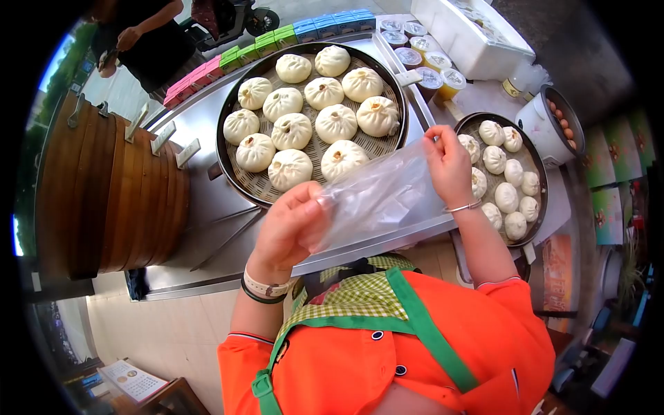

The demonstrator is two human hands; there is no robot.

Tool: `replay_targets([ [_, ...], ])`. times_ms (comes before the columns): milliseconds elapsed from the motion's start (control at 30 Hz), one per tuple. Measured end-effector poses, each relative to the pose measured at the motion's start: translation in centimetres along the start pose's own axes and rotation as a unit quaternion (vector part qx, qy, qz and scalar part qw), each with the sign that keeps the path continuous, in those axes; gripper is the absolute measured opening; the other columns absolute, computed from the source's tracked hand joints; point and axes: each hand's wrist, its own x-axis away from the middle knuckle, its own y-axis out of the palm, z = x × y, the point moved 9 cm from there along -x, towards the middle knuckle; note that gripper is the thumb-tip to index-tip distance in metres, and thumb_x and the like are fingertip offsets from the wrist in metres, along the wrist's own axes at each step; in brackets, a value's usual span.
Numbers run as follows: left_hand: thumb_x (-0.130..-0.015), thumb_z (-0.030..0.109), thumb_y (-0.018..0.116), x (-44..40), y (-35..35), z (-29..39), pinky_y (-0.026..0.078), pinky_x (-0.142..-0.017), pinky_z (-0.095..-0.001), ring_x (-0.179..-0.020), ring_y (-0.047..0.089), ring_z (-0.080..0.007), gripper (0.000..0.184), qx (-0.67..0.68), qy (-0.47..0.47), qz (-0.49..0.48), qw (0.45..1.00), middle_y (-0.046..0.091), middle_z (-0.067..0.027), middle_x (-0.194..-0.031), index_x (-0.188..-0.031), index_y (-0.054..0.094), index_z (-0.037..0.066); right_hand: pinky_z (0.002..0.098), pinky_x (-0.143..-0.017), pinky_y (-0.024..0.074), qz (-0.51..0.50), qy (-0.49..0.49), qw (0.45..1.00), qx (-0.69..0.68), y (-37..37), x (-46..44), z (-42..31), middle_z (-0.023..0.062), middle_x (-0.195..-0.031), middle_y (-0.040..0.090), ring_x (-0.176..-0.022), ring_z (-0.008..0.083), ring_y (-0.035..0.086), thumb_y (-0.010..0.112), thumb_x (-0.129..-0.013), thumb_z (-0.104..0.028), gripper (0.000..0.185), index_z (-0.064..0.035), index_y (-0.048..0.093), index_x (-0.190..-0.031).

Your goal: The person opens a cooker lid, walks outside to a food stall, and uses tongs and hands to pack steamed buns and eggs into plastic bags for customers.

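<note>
Between my hands a clear plastic bag (384,194) is stretched out, and it looks empty. My left hand (294,221) pinches one end of it, fingers closed. The other end is gripped by the closed fingers of my right hand (447,166). Just beyond the bag, several large steamed buns (290,130) sit on a woven mat in a big round steamer tray (228,169). To the right of my right hand, a smaller round tray (543,200) carries several smaller buns (506,197). A pair of tongs (228,238) lies on the steel counter near my left hand.
Stacked bamboo steamers (111,194) stand at the left. Coloured boxes (266,43) line the counter's far edge. Lidded drink cups (429,83), a white foam box (477,41) and a pot of eggs (546,124) are at the back right. Another person (149,41) stands across the counter.
</note>
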Motion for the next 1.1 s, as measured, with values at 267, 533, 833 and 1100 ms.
replay_targets([
  [267,-0.085,0.020,0.052,0.2,-0.4,2.4,0.035,-0.043,-0.0200,-0.050,0.045,-0.0070,0.017,-0.115,0.053,-0.023,0.992,0.050,-0.0010,-0.061,-0.088,0.056,0.003,0.0182,-0.038,0.0260,-0.326,0.236,0.400,-0.824,5.9,0.0,-2.1,-0.0041,-0.054,0.031,-0.041,0.0054,0.025,0.035,-0.092,-0.032,0.030,-0.0069,0.049,-0.084],
  [533,-0.090,0.033,0.036,-3.7,1.9,10.0,0.044,-0.053,-0.0316,-0.059,0.057,-0.0202,0.045,-0.496,-0.177,-0.201,0.826,0.061,-0.0101,-0.069,-0.080,0.060,-0.004,0.0302,-0.047,0.0403,-0.571,-0.075,0.811,-0.102,3.8,-4.4,-8.4,0.0057,-0.056,0.051,-0.051,0.0173,0.051,0.044,-0.086,-0.029,0.031,-0.0047,0.056,-0.070],
  [833,-0.075,0.003,0.049,-25.5,-11.8,16.1,0.047,-0.074,-0.0361,-0.091,0.055,-0.0301,0.033,-0.951,0.088,0.056,0.290,0.053,-0.0160,-0.104,-0.108,0.045,0.001,0.0350,-0.074,0.0464,-0.219,-0.144,0.871,0.417,15.2,-26.3,-3.1,0.0113,-0.090,0.060,-0.086,0.0255,0.059,0.065,-0.065,-0.009,0.047,-0.0078,0.049,-0.109],
  [1100,-0.066,0.010,0.062,-30.4,-19.1,16.1,0.042,-0.085,-0.0358,-0.104,0.047,-0.0285,0.052,-0.944,0.017,-0.017,0.328,0.047,-0.0092,-0.110,-0.115,0.043,0.011,0.0353,-0.084,0.0429,-0.247,-0.190,0.862,0.400,21.3,-31.2,-2.1,0.0085,-0.116,0.050,-0.105,0.0238,0.050,0.059,-0.072,-0.014,0.048,-0.0166,0.044,-0.117],
])
